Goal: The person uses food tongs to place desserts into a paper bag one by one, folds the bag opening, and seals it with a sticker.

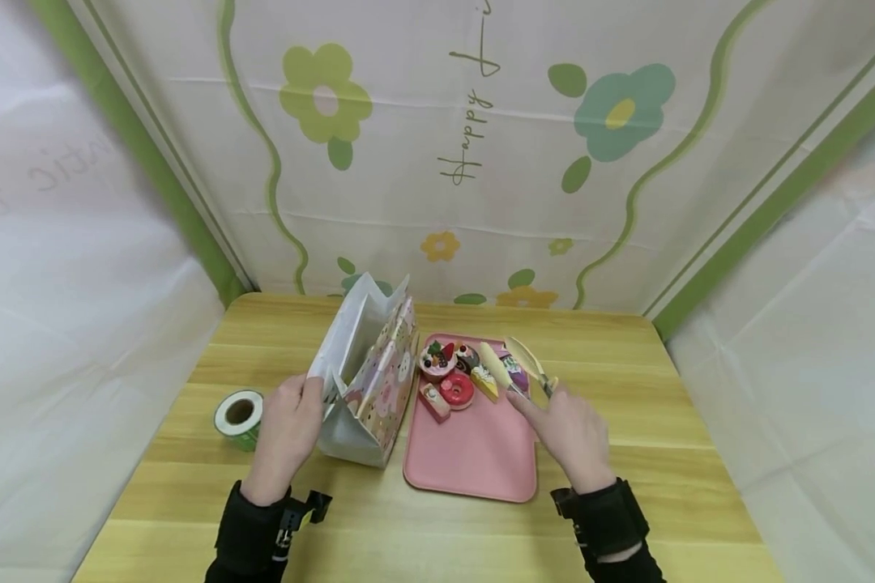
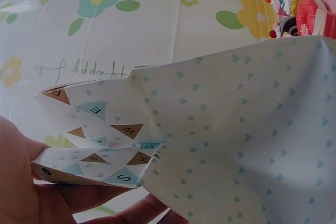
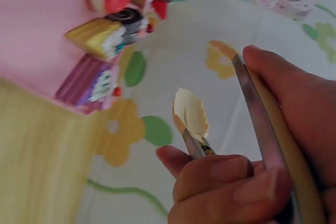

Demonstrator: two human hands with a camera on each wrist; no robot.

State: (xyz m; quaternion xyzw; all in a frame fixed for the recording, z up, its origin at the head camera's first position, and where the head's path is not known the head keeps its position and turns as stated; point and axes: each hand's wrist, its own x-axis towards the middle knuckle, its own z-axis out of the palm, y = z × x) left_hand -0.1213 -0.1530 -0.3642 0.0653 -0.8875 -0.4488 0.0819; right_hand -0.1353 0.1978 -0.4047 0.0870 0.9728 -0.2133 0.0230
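Forward, tongs (image 1: 499,368) jut out from right grip (image 1: 574,431).

The bag (image 1: 388,387) looks like smooth paper. The tongs (image 3: 261,116) are shiny metal, and their tips (image 3: 191,114) look like plastic. The tray (image 1: 474,453) looks like smooth, dull plastic. The toy donut (image 1: 467,398) is glossy. The surface (image 1: 627,421) looks like wood. The wall (image 1: 408,146) looks like creased cloth.

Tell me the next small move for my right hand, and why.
Perhaps lower the tongs around the purple cake: your right hand holds them with tips apart near it, and your left hand grips the open bag.
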